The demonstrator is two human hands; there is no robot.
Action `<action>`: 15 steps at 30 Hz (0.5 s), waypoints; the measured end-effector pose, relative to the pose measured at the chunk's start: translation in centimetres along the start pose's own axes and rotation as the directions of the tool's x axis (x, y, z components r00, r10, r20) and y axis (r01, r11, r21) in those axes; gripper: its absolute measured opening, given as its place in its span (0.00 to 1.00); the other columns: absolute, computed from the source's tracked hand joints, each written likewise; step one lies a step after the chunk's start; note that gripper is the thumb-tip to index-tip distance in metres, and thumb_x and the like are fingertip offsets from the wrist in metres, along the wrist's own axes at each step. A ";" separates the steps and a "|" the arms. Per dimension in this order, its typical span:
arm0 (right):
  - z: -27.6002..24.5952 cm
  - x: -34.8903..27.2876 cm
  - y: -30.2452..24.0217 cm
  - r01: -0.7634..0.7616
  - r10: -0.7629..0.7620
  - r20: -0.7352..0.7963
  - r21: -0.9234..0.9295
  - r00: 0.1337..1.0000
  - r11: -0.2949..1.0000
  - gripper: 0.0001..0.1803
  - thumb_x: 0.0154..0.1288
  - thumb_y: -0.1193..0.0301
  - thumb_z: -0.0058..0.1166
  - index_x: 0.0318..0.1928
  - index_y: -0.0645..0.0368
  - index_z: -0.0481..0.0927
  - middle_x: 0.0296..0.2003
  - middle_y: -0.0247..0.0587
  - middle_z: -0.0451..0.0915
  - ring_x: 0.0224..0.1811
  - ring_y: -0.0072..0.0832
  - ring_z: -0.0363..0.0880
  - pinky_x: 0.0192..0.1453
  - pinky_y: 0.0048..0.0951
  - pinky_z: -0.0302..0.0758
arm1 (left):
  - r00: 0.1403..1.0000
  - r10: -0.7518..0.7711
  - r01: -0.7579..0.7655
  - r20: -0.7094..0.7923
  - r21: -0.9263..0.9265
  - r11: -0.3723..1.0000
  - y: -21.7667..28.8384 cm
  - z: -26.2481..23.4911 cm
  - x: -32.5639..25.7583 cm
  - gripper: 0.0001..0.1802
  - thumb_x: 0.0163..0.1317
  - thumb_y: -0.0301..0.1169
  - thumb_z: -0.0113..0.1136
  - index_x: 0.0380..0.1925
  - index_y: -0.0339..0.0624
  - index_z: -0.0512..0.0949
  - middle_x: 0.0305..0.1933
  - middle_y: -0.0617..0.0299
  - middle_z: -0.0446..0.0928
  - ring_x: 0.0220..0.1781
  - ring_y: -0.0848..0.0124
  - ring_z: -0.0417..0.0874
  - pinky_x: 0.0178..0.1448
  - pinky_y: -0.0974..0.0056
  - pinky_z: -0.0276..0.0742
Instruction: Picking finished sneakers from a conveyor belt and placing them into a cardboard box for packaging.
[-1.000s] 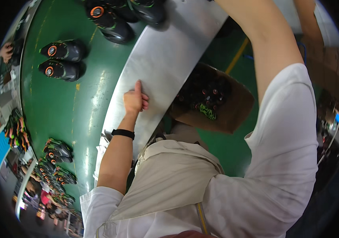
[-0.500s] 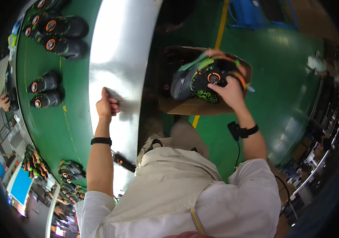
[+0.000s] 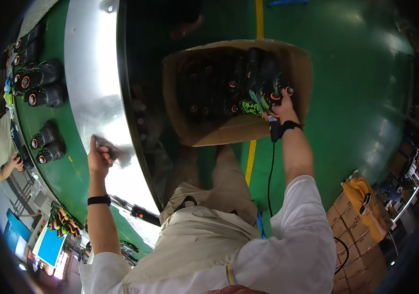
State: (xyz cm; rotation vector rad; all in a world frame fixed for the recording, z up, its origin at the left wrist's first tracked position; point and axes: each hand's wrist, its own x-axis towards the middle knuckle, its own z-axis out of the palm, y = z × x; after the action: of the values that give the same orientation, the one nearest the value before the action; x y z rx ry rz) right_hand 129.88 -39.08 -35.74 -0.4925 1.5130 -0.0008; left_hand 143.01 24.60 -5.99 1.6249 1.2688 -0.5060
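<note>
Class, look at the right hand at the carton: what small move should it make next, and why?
Perhaps the right hand should ease its grip on the dark shoe, since that shoe appears to be down inside the cardboard carton, beside other shoes.

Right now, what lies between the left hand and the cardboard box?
In the head view, going from the left hand to the cardboard box: part of the shiny metal strip, then a dark gap with dim shapes I can't identify.

Right hand [image 3: 284,107] on shoe [image 3: 271,84] in cardboard box [image 3: 214,134]
</note>
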 end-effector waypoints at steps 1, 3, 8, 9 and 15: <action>0.7 1.0 -1.0 -0.002 0.002 -0.023 -0.013 1.000 1.000 0.14 0.69 0.49 0.53 0.47 0.40 0.80 0.41 0.24 0.82 0.42 0.27 0.74 0.39 0.32 0.63 | 0.999 0.013 -0.013 -0.030 0.018 1.000 0.0 0.2 0.0 0.34 0.63 0.66 0.53 0.12 0.53 0.70 0.07 0.68 0.63 0.08 0.70 0.64 0.14 0.67 0.57; -0.2 4.0 -3.7 -0.001 -0.009 0.102 0.092 0.995 0.996 0.18 0.67 0.51 0.58 0.51 0.46 0.79 0.48 0.30 0.81 0.49 0.29 0.74 0.45 0.30 0.66 | 0.999 0.013 -0.013 -0.030 0.011 1.000 -0.2 0.6 0.6 0.34 0.63 0.66 0.52 0.10 0.53 0.69 0.06 0.68 0.62 0.08 0.70 0.63 0.13 0.67 0.57; -0.9 8.9 -6.5 0.075 -0.086 0.017 0.330 0.996 0.941 0.28 0.66 0.57 0.57 0.62 0.53 0.70 0.62 0.40 0.71 0.66 0.38 0.66 0.65 0.49 0.65 | 1.000 -0.013 0.013 -0.014 0.010 1.000 0.0 1.1 1.3 0.35 0.67 0.64 0.50 0.09 0.52 0.69 0.06 0.65 0.63 0.07 0.69 0.62 0.13 0.66 0.59; -0.2 9.6 -5.9 0.061 -0.073 0.025 0.323 0.997 0.944 0.28 0.66 0.57 0.57 0.62 0.53 0.70 0.62 0.40 0.71 0.66 0.38 0.66 0.65 0.49 0.65 | 0.999 0.005 -0.005 -0.046 -0.015 1.000 -0.5 1.0 1.4 0.35 0.67 0.64 0.49 0.08 0.53 0.69 0.05 0.66 0.61 0.06 0.70 0.61 0.11 0.67 0.56; 2.6 9.3 -0.7 0.091 -0.091 0.047 0.003 0.995 0.996 0.28 0.66 0.63 0.56 0.66 0.53 0.70 0.65 0.41 0.70 0.71 0.38 0.62 0.78 0.49 0.48 | 0.997 0.079 -0.081 -0.025 -0.097 0.992 -0.8 -2.6 0.6 0.35 0.70 0.62 0.45 0.11 0.50 0.70 0.06 0.64 0.61 0.05 0.70 0.59 0.10 0.67 0.55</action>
State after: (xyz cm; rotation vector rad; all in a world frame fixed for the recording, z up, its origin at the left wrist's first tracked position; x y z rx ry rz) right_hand 133.32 -41.70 -44.40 -0.5568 1.4438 -0.0603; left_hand 141.89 27.18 -5.70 1.5954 1.2199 -0.3726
